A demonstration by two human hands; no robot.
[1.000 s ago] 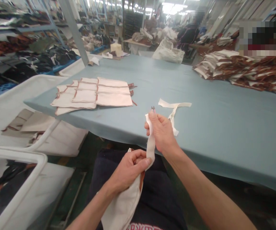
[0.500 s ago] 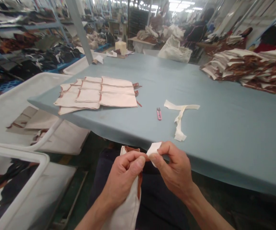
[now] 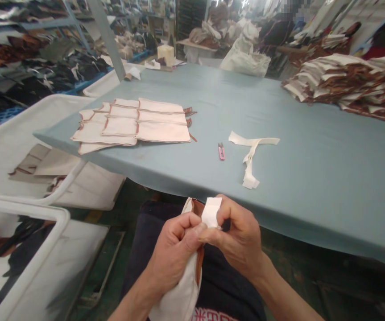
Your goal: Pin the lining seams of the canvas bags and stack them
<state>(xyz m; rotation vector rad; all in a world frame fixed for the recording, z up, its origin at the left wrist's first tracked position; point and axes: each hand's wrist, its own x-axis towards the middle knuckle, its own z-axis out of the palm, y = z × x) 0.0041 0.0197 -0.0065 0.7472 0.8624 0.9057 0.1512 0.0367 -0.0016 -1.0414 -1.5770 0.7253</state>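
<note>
Over my lap, my left hand is closed on the top of a cream cloth bag with brown trim. My right hand pinches a short white fabric strip at the bag's mouth, its fingers meeting my left thumb. On the blue-grey table ahead lie small pink thread snips and loose white fabric strips. Several flat cream bags are laid out in overlapping rows at the table's left end.
White plastic bins with cloth pieces stand to the left of my knees. A tall stack of brown-trimmed bags fills the table's far right. Shelves of dark material line the left, and people work at tables in the background.
My right hand has set the pink snips on the table, come back to my lap and taken the strip's end beside my left hand. The strip now stands folded between both hands.
</note>
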